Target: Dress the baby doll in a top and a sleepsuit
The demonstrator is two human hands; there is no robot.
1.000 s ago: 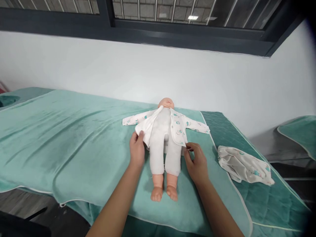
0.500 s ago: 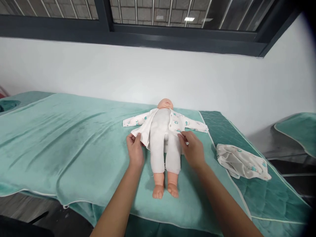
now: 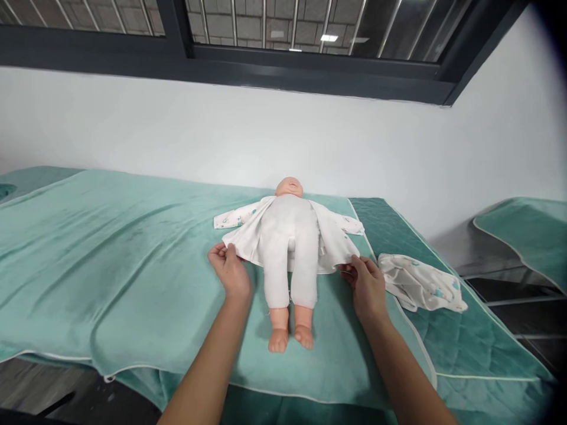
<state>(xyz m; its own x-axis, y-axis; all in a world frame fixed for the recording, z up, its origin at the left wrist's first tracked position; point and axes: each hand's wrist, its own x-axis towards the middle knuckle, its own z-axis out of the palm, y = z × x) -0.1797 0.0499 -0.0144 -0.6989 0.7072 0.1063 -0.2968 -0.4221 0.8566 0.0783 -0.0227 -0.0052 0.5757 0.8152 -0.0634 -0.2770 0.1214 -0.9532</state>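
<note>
A baby doll (image 3: 290, 227) with a white cloth body lies on its back, its feet toward me. Its arms are inside the sleeves of a white patterned baby jacket (image 3: 334, 239), which is spread apart at the front so that the chest shows. My left hand (image 3: 230, 268) pinches the lower corner of the jacket's left flap. On the other side, the right flap's lower corner is between the fingertips of my right hand (image 3: 365, 283). Both flaps are drawn outward, away from the doll's body.
A crumpled white patterned garment (image 3: 423, 283) lies right of my right hand on the dark green quilted cover (image 3: 469, 348). Under the doll is a light green sheet (image 3: 133, 265). A white wall (image 3: 221, 130) and a barred window (image 3: 283, 29) stand behind the bed.
My right hand has moved outward to the right, pulling the right flap off the doll's belly and opening it. My left hand has shifted slightly left with its flap. The view has turned slightly.
</note>
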